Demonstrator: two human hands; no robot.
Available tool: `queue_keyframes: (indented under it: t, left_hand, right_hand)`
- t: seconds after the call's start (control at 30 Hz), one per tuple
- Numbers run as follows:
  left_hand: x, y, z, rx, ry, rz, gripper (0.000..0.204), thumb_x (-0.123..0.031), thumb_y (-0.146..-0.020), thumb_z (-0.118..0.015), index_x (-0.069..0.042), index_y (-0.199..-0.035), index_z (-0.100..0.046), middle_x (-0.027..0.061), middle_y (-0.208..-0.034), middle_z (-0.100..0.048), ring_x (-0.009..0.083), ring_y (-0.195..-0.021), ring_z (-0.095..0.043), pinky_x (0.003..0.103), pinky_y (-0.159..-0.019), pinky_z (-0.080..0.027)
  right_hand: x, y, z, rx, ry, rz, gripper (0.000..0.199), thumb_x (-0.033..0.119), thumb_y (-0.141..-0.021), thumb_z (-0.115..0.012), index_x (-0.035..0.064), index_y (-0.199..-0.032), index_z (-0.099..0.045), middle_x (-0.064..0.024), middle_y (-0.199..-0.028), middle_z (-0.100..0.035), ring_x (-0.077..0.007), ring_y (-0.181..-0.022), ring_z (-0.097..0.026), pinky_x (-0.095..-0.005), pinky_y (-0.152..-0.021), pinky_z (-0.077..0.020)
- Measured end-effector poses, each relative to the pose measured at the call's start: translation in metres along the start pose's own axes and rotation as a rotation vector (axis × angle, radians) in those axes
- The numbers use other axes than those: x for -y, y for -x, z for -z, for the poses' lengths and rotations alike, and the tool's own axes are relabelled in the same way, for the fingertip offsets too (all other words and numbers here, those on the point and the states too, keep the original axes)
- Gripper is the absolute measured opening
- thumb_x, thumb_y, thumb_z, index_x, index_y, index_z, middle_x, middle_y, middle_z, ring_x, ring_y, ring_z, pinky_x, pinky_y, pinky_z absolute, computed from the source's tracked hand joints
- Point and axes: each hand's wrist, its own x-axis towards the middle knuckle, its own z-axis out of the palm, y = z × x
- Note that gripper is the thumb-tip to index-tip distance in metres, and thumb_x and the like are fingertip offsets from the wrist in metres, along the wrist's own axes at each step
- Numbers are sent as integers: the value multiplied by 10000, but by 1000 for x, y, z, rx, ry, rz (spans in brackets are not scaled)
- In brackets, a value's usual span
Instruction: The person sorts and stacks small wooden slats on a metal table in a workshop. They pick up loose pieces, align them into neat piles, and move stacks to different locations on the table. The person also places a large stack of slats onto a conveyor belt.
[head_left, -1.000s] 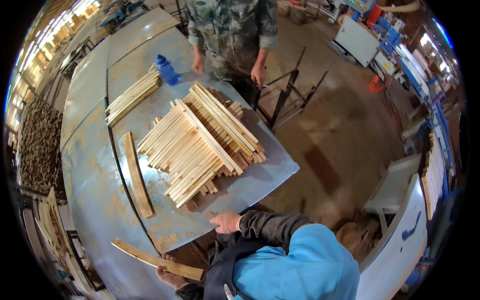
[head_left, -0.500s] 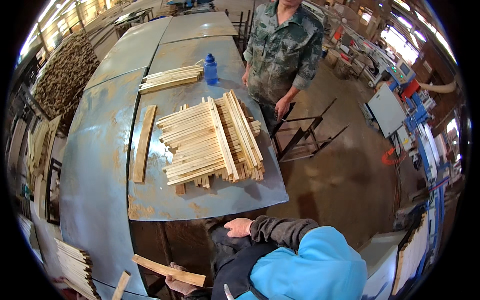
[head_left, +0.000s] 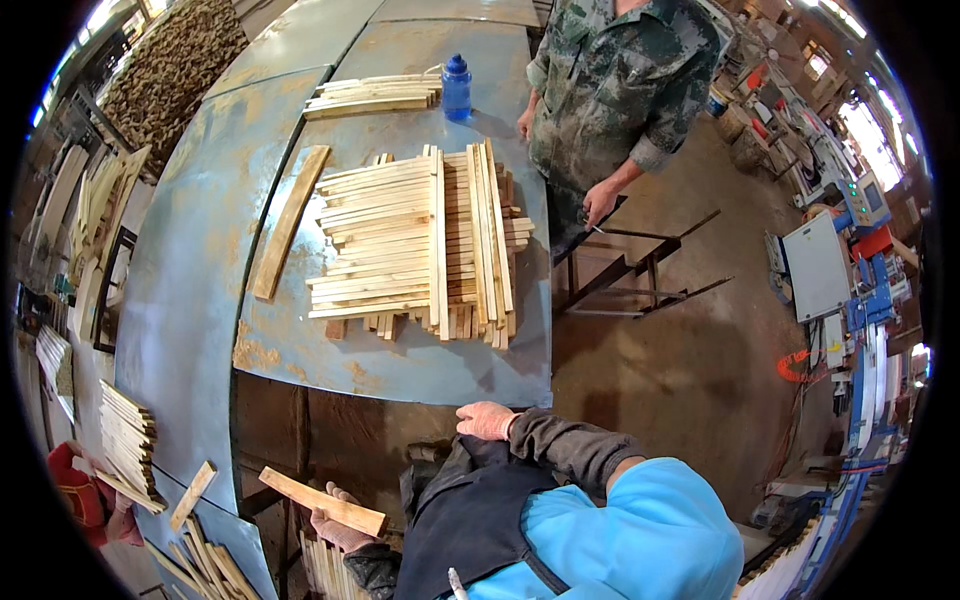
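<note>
A flat wooden slat (head_left: 300, 492) lies across my gloved left hand (head_left: 340, 522), low and in front of my body; my fingers and thumb are closed round its right part. My gloved right hand (head_left: 486, 420) rests on my dark apron beside the near table edge, with its fingers laid over the cloth and nothing seen in them. Beyond it, on the metal table (head_left: 450, 385), a pile of pale wood strips (head_left: 380, 240) is stacked crosswise, with several strips lying lengthwise on top. A longer brown board (head_left: 290, 225) lies left of the pile.
A blue bottle (head_left: 456, 90) and more strips (head_left: 370, 95) stand farther back. A co-worker in camouflage (head_left: 620, 110) stands right of the table, near a black metal frame (head_left: 640, 270). At lower left are stacked strips (head_left: 125, 430) and another person's red sleeve (head_left: 75, 490).
My view has shifted, so the table and pile sit higher in the picture. My left hand still grips the slat, and my right hand still rests on the apron.
</note>
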Motion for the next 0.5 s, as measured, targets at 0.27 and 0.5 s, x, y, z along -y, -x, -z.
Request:
queue_keyframes:
  t: [0.27,0.5]
  left_hand:
    - [69,53,-8,-255,-158,-125,665,-486,-1008,-718,17,-1417,-572,108,-1217,-697,191,-981,-688,304,-870,-626]
    - [103,75,73,-356,170,-351,455,-459,-1020,-656,-29,-1167,-688,117,-1039,-701,277,-1012,-655,433,-974,-548]
  right_hand:
    - [-27,-1,40,175,124,-15,564,405,-977,-640,32,-1398,-687,-253,-1415,-688,-431,-1328,-632,-487,-1098,-507]
    - [37,-8,60,368,231,155,556,413,-967,-606,23,-1354,-692,-255,-1347,-710,-407,-1277,-662,-459,-1085,-509]
